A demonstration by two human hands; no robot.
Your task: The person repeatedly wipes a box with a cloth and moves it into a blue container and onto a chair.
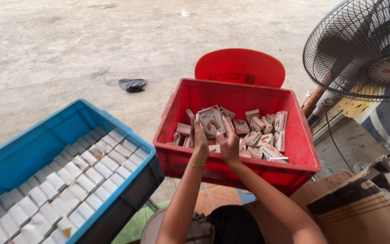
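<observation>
A red plastic crate (249, 169) in front of me holds several small white and red cartons (263, 135), lying loose in a heap. Both my hands reach into it. My left hand (200, 138) and my right hand (229, 145) together hold one small carton (211, 120) upright above the heap, the left fingers along its left side, the right fingers under its lower right corner. A thin gold bracelet (196, 165) circles my left wrist.
A blue crate (46, 140) at the left holds several neat rows of white cartons (73, 185). A red chair back (240, 67) stands behind the red crate. A standing fan (366, 49) is at the right, with cardboard boxes (362, 212) below it. A dark rag (132, 84) lies on the concrete floor.
</observation>
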